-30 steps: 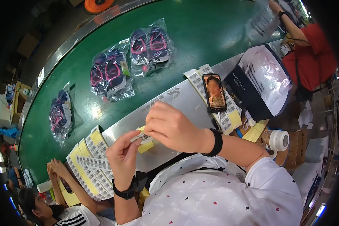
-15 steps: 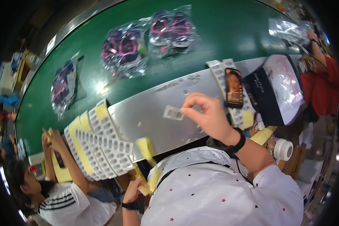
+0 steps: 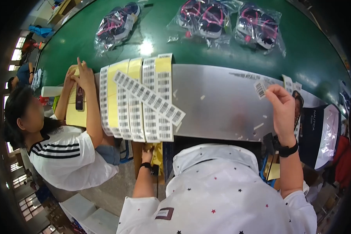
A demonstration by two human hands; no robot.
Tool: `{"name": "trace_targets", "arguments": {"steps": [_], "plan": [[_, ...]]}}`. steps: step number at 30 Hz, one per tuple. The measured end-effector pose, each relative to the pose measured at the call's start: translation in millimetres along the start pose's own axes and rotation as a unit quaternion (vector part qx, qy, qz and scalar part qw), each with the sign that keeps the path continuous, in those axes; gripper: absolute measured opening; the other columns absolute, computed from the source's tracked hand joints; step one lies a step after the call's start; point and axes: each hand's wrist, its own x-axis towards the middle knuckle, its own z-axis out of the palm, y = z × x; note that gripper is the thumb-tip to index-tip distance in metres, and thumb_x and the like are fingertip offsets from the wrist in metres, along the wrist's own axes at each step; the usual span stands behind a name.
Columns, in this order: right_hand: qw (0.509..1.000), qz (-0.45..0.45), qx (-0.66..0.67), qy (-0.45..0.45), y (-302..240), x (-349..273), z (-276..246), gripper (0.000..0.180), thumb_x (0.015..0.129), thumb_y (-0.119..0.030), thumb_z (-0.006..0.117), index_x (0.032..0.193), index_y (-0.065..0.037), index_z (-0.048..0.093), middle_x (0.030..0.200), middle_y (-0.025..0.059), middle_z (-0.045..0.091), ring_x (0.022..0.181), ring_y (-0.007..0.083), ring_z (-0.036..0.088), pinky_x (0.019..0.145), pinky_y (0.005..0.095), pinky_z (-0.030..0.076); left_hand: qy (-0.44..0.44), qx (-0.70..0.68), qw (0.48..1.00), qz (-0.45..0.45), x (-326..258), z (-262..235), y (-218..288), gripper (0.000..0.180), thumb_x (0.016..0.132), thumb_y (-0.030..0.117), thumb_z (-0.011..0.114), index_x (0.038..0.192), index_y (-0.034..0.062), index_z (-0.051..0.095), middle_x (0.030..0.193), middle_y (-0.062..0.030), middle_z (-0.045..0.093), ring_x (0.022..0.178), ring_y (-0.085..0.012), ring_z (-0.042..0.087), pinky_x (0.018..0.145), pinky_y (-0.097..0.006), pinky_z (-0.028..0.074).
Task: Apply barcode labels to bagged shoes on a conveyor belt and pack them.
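My right hand (image 3: pixel 281 111) is raised over the right part of the metal plate (image 3: pixel 218 101), pinching a small white barcode label (image 3: pixel 260 89) between thumb and fingertips. Down at the table's front edge, my left hand (image 3: pixel 147 152) is just below the hanging ends of the label strips (image 3: pixel 136 105), beside crumpled yellow backing paper (image 3: pixel 157 156). Its fingers are mostly hidden, so its grip cannot be made out. A loose strip of barcode labels (image 3: pixel 150 96) lies slantwise over the others.
Bagged dark-and-pink shoes (image 3: pixel 257 27) lie along the green table (image 3: pixel 156 23). At the right are a phone (image 3: pixel 298 103), partly hidden behind my wrist, and a dark-blue-and-white bag (image 3: pixel 319 134). A co-worker (image 3: pixel 66 152) sits at the left, hands raised near another phone (image 3: pixel 80 98).
The view has swung left, so table things appear farther right. My right hand still pinches the label, now farther along the plate to the right. My left hand has gone closer under the strips' ends.
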Motion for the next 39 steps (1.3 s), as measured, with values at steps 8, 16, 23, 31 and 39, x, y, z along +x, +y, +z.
{"name": "trace_targets", "arguments": {"steps": [8,16,23,31,39], "plan": [[0.983,-0.087,0.056,0.151,-49,107,-73,0.019,0.087,-0.009,0.068,0.104,-0.002,0.062,0.093,0.0012,0.062,0.086,0.0095,0.057,0.079,0.0261,0.045,-0.464,0.267,0.801,0.269,-134,-51,263,0.046,0.092,0.031,0.062,0.123,-0.0028,0.056,0.107,-0.0189,0.068,0.097,-0.0324,0.066,0.086,-0.035,0.051],[0.958,-0.049,-0.024,0.280,-24,310,-162,0.065,0.078,-0.002,0.072,0.136,-0.005,0.042,0.094,0.0075,0.062,0.075,0.0155,0.060,0.059,0.0308,0.050,-0.357,0.132,0.769,0.514,-173,-48,544,0.024,0.089,0.013,0.065,0.109,-0.0006,0.064,0.103,-0.0162,0.069,0.094,-0.0275,0.068,0.082,-0.033,0.052],[0.872,-0.026,-0.282,0.400,-5,397,-145,0.075,0.073,-0.005,0.076,0.137,-0.004,0.039,0.109,0.0232,0.063,0.097,0.0338,0.066,0.082,0.0407,0.053,-0.183,0.106,0.607,0.766,-116,116,714,0.035,0.090,0.018,0.064,0.119,-0.0001,0.058,0.122,-0.0176,0.061,0.115,-0.0326,0.058,0.098,-0.040,0.044],[0.890,-0.031,-0.282,0.358,6,397,-162,0.075,0.070,0.002,0.071,0.138,-0.004,0.039,0.115,0.0259,0.061,0.114,0.0397,0.057,0.095,0.0431,0.047,-0.009,0.194,0.604,0.773,-103,262,774,0.057,0.094,0.044,0.055,0.136,0.0058,0.048,0.149,-0.0143,0.039,0.138,-0.0358,0.034,0.106,-0.069,0.020],[0.918,0.035,-0.276,0.283,-18,364,-204,0.056,0.075,0.001,0.070,0.128,-0.002,0.053,0.084,0.0058,0.063,0.071,0.0136,0.058,0.060,0.0299,0.048,-0.032,0.173,0.568,0.804,-117,278,749,0.047,0.087,0.047,0.061,0.113,0.0084,0.063,0.127,-0.0118,0.054,0.128,-0.0312,0.043,0.102,-0.074,0.018]]}}
